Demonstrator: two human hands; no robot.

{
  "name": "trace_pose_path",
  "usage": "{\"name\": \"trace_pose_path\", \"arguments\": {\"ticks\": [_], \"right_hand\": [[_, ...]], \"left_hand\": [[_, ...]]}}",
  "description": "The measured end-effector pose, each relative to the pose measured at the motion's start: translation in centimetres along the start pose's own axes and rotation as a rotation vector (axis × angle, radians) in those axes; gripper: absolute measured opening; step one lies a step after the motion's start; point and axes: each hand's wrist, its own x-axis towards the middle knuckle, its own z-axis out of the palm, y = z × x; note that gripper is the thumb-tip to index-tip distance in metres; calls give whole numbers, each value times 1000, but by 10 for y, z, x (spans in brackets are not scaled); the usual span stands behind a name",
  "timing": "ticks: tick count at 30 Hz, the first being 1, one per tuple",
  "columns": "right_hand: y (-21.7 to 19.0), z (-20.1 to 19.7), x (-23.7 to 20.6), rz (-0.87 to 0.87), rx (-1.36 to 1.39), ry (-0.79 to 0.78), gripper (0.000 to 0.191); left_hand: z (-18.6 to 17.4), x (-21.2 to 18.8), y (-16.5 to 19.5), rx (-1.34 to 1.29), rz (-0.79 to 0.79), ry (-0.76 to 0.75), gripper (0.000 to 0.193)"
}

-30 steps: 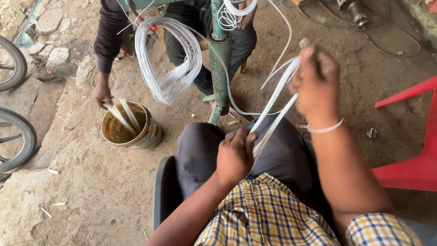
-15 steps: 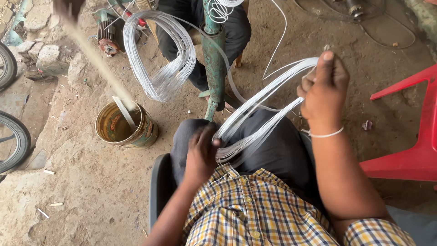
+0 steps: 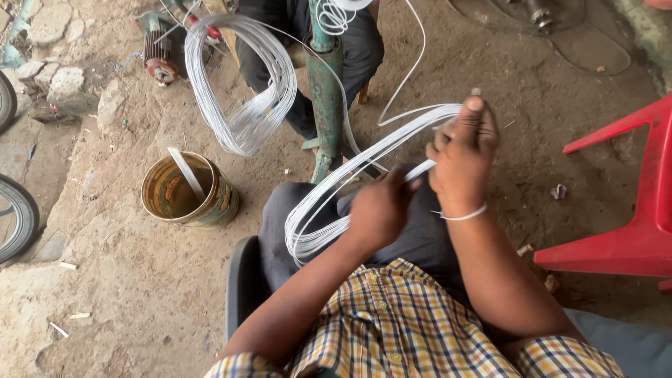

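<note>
- Over the seated person's lap, a bundle of white wire loops (image 3: 329,210) stretches from beside the left knee up to the raised right hand (image 3: 462,157).
- The right hand is closed around the upper end of the wire loops, thumb pointing up, the strands pinched between thumb and curled fingers; a thin white band circles its wrist.
- The left hand (image 3: 378,210) is lower, over the dark trousers, its fingers closed on the strands near the middle of the bundle; the exact finger contact is partly hidden by the back of the hand.
- A single strand runs from the bundle up toward the green metal post (image 3: 326,77), which stands just ahead of the knees.
- A second, larger coil of white wire (image 3: 245,91) hangs to the left of the post, in front of another person in dark clothes (image 3: 350,42) seated beyond it.
- On the dirt floor to the left stands an open tin can (image 3: 189,192) with a pale flat stick leaning inside it.
- A red plastic chair (image 3: 630,224) stands at the right edge, well apart from the hands.
- A bicycle tyre (image 3: 17,217) shows at the far left edge.
</note>
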Motion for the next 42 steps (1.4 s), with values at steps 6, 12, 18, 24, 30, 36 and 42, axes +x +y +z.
{"name": "trace_pose_path", "arguments": {"ticks": [6, 12, 18, 24, 30, 36, 42], "right_hand": [[15, -18, 26, 52, -6, -49, 41], [23, -57, 67, 115, 19, 95, 38], [29, -63, 58, 148, 110, 15, 38], [-2, -50, -3, -94, 19, -213, 37], [-42, -28, -27, -604, -487, -565, 40], [-37, -18, -28, -478, -195, -595, 41], [-32, -9, -20, -316, -106, -682, 35]], "left_hand": [[6, 11, 21, 37, 80, 97, 24], [-9, -24, -17, 240, 64, -11, 39], [-26, -57, -57, 380, 101, -49, 39], [-63, -41, -7, 105, 673, 231, 13], [-125, 4, 74, -114, 473, 49, 43], [-132, 28, 85, -365, 304, -221, 31], [-135, 25, 84, -561, 207, -138, 38]]}}
